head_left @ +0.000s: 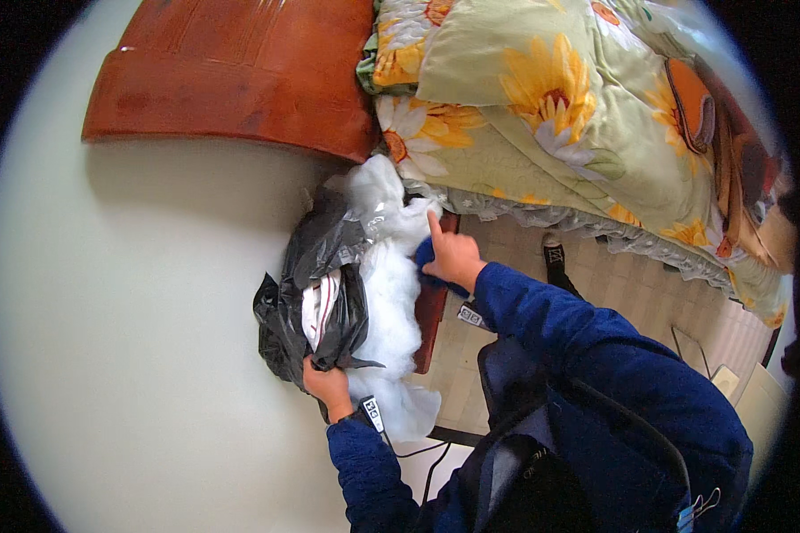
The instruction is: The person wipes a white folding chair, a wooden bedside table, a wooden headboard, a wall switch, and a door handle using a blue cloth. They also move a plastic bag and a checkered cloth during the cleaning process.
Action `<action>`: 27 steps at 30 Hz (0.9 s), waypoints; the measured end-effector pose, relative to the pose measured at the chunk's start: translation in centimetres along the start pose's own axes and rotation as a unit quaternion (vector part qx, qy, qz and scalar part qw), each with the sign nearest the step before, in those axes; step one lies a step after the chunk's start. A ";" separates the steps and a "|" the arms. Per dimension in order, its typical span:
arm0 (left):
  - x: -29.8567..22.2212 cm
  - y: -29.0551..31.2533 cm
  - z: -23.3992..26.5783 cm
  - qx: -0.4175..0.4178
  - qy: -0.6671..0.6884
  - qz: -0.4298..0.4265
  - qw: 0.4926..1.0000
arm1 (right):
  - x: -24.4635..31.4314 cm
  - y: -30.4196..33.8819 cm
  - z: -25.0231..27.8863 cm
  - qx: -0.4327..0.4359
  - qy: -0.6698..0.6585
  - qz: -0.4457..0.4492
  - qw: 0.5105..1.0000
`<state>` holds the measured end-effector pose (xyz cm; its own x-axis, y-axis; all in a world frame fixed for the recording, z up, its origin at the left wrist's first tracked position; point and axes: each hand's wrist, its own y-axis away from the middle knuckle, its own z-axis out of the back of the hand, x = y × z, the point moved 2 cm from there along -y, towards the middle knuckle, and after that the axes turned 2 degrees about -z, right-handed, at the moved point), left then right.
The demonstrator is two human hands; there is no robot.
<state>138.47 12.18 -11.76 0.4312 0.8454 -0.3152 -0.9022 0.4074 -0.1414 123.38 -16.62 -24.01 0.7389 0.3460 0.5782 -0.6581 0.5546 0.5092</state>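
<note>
A black plastic bag (324, 235) lies rumpled beside a long heap of white fluffy stuffing (389, 306). My left hand (327, 389) is closed on the near edge of the bag. In the bag's opening shows a folded white thing with dark red stripes (320, 309); its kind I cannot make out. Over the right side of the stuffing is my right hand (453, 258), index finger stretched out and thumb apart, with nothing seen in its grasp. Whether its fingertip touches the stuffing I cannot tell. Something dark blue (428, 259) shows beneath that hand.
A bed with a sunflower-patterned cover (542, 107) stands at the far right, next to a reddish-brown wooden headboard (231, 98). A white wall (151, 293) fills the left. Below the stuffing is a red-brown wooden surface (430, 324). Dark cables (436, 466) hang near me.
</note>
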 end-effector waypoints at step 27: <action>-1.4 0.2 4.2 -0.058 0.148 0.086 0.984 | 11.9 -2.7 -8.9 0.221 -0.340 0.122 0.906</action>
<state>137.76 12.49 -7.43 0.2659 0.7544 -0.6001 -0.9640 0.2108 -0.1622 135.21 -7.32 -24.19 0.4025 -0.2112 0.8907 -0.8946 0.1155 0.4317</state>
